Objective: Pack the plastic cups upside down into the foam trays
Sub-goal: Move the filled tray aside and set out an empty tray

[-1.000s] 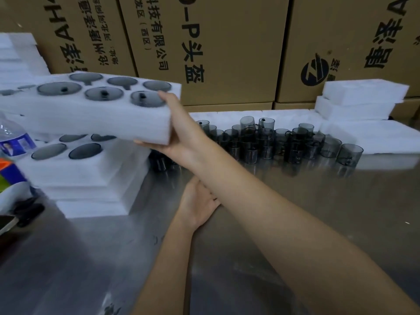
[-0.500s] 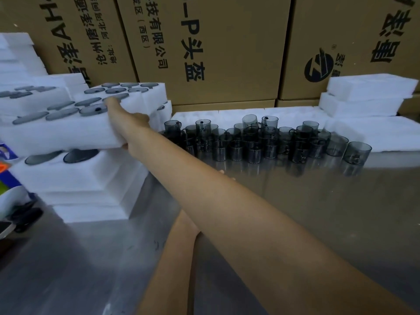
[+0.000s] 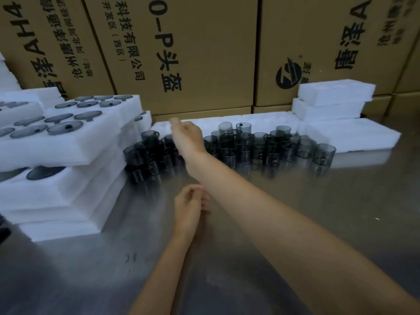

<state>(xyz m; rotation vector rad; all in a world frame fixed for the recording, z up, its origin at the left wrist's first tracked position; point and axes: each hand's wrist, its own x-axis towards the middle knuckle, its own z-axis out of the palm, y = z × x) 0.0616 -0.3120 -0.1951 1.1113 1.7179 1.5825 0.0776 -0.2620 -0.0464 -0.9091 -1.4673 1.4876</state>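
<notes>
- The right hand (image 3: 187, 135) is raised above the left part of the cup cluster, its arm stretching in from the near right. Its fingers are blurred and loosely bent; it holds nothing that shows.
- The left hand (image 3: 189, 206) rests low over the metal table (image 3: 318, 212), just under the right forearm. Its fingers curl loosely inward and hold nothing.
- The dark see-through cups (image 3: 247, 144) stand and lie in a crowded row across the middle of the table, from the foot of the left stack to the right.
- On the left, a filled foam tray (image 3: 68, 144) tops a stack of foam trays; cups sit upside down in its round holes, dark bases showing.
- An empty foam tray (image 3: 268, 122) lies flat at the far side, just behind the cups.
- More white foam blocks (image 3: 334, 98) are stacked at the far right.
- Brown cardboard boxes (image 3: 193, 53) with black print form a wall behind everything.
</notes>
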